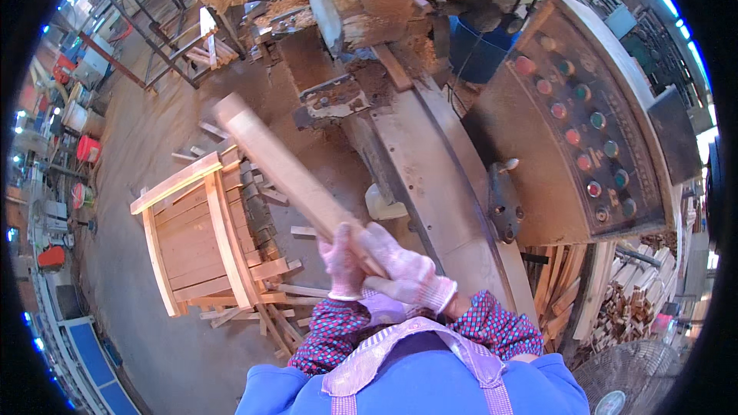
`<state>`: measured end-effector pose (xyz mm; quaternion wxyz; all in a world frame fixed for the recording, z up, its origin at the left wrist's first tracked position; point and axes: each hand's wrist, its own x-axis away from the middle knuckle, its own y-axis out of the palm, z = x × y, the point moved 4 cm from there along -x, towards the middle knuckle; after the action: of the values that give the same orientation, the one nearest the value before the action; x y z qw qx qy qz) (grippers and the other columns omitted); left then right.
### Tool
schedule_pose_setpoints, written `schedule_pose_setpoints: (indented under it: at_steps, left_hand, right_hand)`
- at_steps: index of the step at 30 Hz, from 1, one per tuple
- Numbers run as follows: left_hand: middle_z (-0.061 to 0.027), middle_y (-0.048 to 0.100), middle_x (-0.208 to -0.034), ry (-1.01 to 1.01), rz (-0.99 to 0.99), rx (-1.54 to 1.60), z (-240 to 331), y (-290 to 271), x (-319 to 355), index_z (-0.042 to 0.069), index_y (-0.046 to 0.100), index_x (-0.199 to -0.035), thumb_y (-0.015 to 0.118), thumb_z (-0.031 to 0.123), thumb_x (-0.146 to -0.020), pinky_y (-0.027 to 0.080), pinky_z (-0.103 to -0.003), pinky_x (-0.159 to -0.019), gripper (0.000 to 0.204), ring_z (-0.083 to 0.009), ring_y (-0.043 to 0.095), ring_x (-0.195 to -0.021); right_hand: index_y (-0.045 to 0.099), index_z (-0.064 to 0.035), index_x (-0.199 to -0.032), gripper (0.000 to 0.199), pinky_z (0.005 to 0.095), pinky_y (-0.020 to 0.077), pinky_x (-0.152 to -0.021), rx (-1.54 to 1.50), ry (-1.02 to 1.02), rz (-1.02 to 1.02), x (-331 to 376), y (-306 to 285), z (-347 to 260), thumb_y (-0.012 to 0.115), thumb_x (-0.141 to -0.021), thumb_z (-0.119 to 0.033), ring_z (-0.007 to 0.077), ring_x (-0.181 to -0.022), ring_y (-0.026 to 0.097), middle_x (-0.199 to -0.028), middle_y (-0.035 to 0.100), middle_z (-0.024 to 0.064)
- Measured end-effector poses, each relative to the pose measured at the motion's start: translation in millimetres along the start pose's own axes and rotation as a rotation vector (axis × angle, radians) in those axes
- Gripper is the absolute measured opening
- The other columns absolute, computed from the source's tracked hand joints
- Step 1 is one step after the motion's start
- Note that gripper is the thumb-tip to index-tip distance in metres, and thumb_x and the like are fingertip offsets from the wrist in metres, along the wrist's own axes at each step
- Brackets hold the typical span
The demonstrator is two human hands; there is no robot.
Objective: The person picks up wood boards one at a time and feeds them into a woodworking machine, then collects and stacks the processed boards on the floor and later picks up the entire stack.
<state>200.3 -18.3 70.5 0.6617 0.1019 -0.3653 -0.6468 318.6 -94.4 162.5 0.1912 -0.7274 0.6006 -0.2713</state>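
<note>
Wooden plank gripped in both gloved hands

Wooden plank slanted up and leftward in front of the person's chest — left hand and right hand both clenched its near end, above the wooden crate, beside the machine bed and control panel.

Both gloved hands are clenched together at chest height, left hand just beside right hand, forearms bent inward.
</note>
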Motion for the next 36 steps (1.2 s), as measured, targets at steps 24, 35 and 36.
schedule_pose_setpoints:
  at_steps: [24,35,36]
  left_hand:
    - [-0.0078,0.062,-0.1,0.014,-0.046,-0.118,0.8,9.6,-75.7,0.008,0.045,-0.125,0.056,0.025,-0.101,0.057,-0.034,-0.067,0.031,-0.017,0.062,-0.079]
    - [-0.0124,0.016,-0.163,0.171,-0.375,-0.519,-6.3,-18.8,-48.7,0.006,0.012,-0.158,0.055,0.017,-0.1,0.015,-0.036,-0.122,0.073,-0.0238,0.016,-0.15]
    - [-0.0117,0.022,-0.154,0.14,-0.259,-0.515,10.3,-53.7,-78.1,0.005,0.018,-0.149,0.057,0.021,-0.098,0.019,-0.036,-0.116,0.066,-0.0232,0.019,-0.141]
  right_hand:
    - [0.046,-0.0045,-0.142,0.053,0.0497,0.0319,-0.114,0.536,0.216,0.603,-188.4,-136.7,168.1,0.054,-0.094,-0.026,0.0334,-0.134,0.045,-0.15,0.043,0.0157]
    - [0.04,0.0019,-0.146,0.066,0.0392,0.0303,-0.117,0.116,0.213,0.405,65.4,1.6,87.0,0.066,-0.088,-0.014,0.0345,-0.141,0.039,-0.149,0.042,0.025]
    - [0.044,0.0014,-0.144,0.061,0.0401,0.0328,-0.116,0.258,0.24,0.498,91.0,11.6,106.5,0.066,-0.088,-0.01,0.0355,-0.139,0.042,-0.148,0.044,0.0247]
